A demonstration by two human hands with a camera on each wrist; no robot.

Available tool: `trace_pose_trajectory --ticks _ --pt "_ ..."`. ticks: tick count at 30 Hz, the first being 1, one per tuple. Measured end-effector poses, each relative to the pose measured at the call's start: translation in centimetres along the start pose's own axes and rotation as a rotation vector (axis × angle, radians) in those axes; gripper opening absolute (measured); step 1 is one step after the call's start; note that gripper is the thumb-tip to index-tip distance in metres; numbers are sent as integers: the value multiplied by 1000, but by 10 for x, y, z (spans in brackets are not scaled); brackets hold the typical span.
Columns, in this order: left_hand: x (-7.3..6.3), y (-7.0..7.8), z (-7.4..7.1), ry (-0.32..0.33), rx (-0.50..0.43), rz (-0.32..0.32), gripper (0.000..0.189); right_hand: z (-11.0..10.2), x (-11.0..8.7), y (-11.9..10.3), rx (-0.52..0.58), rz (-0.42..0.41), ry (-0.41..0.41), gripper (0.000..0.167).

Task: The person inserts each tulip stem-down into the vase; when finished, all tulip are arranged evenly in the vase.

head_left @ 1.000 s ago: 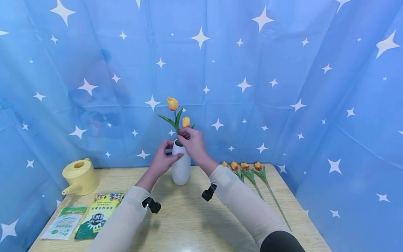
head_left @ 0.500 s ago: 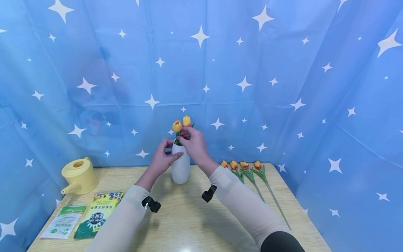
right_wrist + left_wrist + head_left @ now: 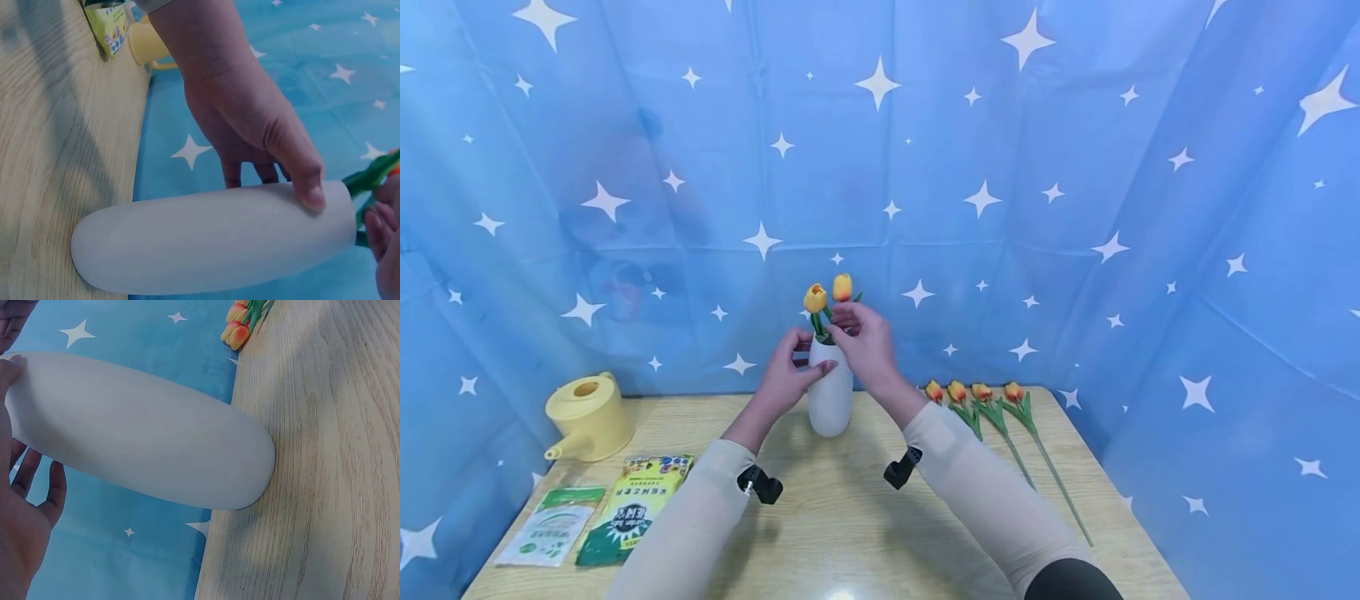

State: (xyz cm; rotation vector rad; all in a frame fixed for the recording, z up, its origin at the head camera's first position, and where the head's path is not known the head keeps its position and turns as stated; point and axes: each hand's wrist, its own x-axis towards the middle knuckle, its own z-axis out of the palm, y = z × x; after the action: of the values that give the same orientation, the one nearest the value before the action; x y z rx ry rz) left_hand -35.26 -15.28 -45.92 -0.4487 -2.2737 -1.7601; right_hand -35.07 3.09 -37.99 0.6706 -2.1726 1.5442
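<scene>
A white vase (image 3: 831,396) stands upright on the table, with two yellow-orange tulips in its mouth. The nearer tulip (image 3: 815,298) leans left; the other tulip (image 3: 842,287) rises behind the right hand. My left hand (image 3: 786,377) grips the vase near its top, thumb across the front, as the right wrist view also shows. My right hand (image 3: 867,342) is beside the vase mouth, its thumb apart from its loosely bent fingers. In the right wrist view its fingertips (image 3: 377,228) are close to the green leaves (image 3: 372,177). The stems inside the vase are hidden.
Several loose tulips (image 3: 1013,392) lie at the table's right, partly behind the right sleeve. A yellow watering can (image 3: 591,421) stands at the back left. In front of it lie a green-yellow bag (image 3: 636,512) and a white-green packet (image 3: 550,529). A starry blue curtain (image 3: 925,167) hangs behind.
The nearer tulip has dropped lower into the vase and now leans left. My right hand has shifted slightly right, its thumb moving off the stem. The left hand keeps its grip on the vase.
</scene>
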Motion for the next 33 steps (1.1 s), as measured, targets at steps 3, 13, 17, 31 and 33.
trace_pose_trajectory --ticks 3,13,17,31,33 --pt "0 0 0 0 -3 -2 49 -6 -5 -1 48 9 8 27" --pt "-1 2 -1 -3 15 -51 53 -32 -22 -5 103 49 55 26" --pt "-2 2 -2 -2 28 -69 55 -46 -32 -3 109 69 67 25" --pt "-1 2 -1 -2 39 -68 56 -97 -74 25 11 138 28 21" --pt "0 2 0 -6 35 -64 56 -104 -80 30 -11 161 17 22"
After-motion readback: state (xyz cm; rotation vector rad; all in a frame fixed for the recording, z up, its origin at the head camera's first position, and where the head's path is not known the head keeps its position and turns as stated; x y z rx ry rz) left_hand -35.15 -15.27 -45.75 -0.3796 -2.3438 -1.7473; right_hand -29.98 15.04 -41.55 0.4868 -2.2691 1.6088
